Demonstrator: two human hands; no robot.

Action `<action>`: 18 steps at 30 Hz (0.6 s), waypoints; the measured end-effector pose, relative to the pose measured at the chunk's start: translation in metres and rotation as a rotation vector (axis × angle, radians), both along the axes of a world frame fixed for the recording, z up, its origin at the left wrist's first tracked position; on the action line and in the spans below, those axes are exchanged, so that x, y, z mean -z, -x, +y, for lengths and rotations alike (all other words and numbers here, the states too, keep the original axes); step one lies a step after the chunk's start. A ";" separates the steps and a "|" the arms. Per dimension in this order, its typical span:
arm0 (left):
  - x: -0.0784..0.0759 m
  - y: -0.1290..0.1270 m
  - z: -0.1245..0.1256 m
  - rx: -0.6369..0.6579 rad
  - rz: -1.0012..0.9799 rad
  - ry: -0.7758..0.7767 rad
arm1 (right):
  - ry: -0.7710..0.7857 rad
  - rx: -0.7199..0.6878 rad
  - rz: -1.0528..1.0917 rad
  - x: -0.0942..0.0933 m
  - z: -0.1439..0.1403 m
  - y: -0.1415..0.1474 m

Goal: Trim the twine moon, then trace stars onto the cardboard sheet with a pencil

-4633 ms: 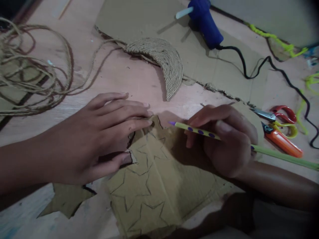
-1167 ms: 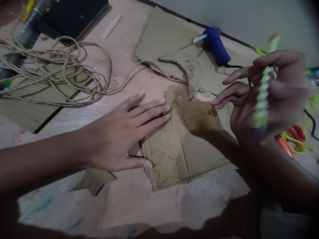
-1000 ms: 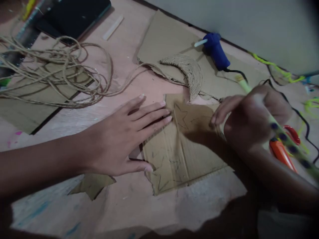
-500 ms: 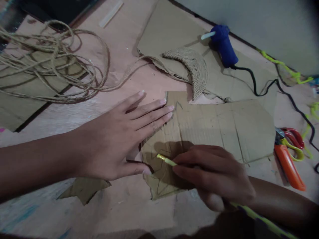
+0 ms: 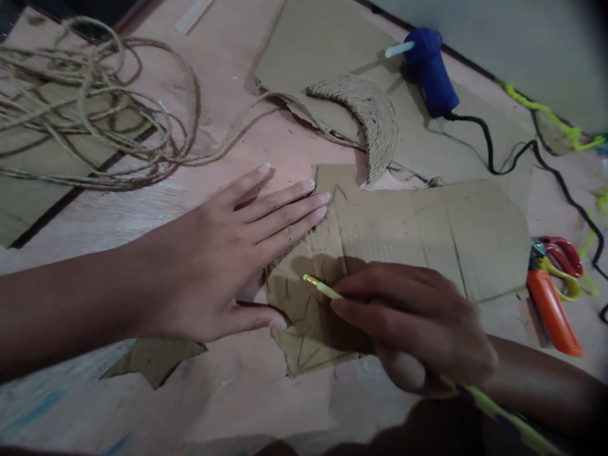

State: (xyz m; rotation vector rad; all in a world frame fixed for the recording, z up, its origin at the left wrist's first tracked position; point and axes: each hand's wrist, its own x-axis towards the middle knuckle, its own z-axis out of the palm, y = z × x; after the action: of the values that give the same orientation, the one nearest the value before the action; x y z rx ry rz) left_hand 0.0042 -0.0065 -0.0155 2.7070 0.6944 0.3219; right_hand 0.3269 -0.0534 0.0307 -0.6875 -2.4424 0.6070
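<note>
The left hand [image 5: 223, 266] reaches in from nine o'clock with its forearm low over the table [image 5: 199, 405], palm down and fingers spread flat, the fingertips [image 5: 323, 197] pressing the left edge of the cardboard sheet [image 5: 427, 228] while the thumb rests on its lower left corner; it grasps nothing, only pins the sheet down. The right hand [image 5: 418, 329] comes in from four o'clock, knuckles up, fingers curled closed around a yellow-green pencil [image 5: 323, 289] whose pale end points toward ten o'clock and sits over the faint pencilled star outlines on the sheet; whether that end touches the cardboard cannot be told. The sheet lies at the centre of the table. At twelve o'clock sits a twine-wrapped crescent [image 5: 370, 117], with a blue glue gun [image 5: 430, 69] toward one o'clock, loose twine [image 5: 95, 107] at ten o'clock, and scissors [image 5: 558, 266] beside an orange cutter [image 5: 553, 313] at three o'clock
</note>
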 end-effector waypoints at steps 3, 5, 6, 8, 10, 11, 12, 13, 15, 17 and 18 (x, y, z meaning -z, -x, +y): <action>-0.002 -0.001 -0.002 0.001 0.022 -0.017 | -0.005 0.162 0.077 0.000 -0.003 0.002; -0.003 -0.002 -0.004 -0.020 0.021 -0.020 | 0.011 -0.005 0.012 0.000 -0.004 0.004; -0.003 -0.002 -0.005 -0.029 0.024 -0.027 | -0.006 -0.031 0.009 0.000 -0.004 0.004; -0.003 -0.003 -0.005 -0.028 0.042 -0.049 | 0.011 0.091 0.029 -0.002 -0.006 0.004; -0.003 -0.003 -0.004 -0.011 0.056 -0.068 | -0.007 0.162 0.049 -0.002 -0.007 0.004; -0.003 -0.002 -0.004 -0.008 0.057 -0.072 | 0.014 0.121 0.001 -0.002 -0.008 0.004; -0.003 -0.002 -0.003 -0.010 0.054 -0.071 | 0.003 0.048 -0.037 -0.001 -0.008 0.004; -0.003 -0.002 -0.003 -0.012 0.050 -0.066 | -0.003 0.030 -0.051 0.002 -0.008 0.004; -0.003 -0.001 -0.002 -0.012 0.050 -0.054 | -0.013 0.098 0.029 0.009 -0.009 0.006; -0.003 0.000 -0.001 0.003 0.049 -0.057 | -0.052 0.102 0.133 0.016 -0.012 0.007; -0.003 -0.001 -0.001 0.009 0.049 -0.063 | -0.064 0.114 0.129 0.016 -0.013 0.007</action>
State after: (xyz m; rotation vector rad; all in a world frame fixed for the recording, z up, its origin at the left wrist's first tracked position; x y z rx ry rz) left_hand 0.0048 -0.0078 -0.0125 2.7852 0.6972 0.2803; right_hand 0.3199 -0.0667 0.0145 -0.7322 -2.2766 0.5102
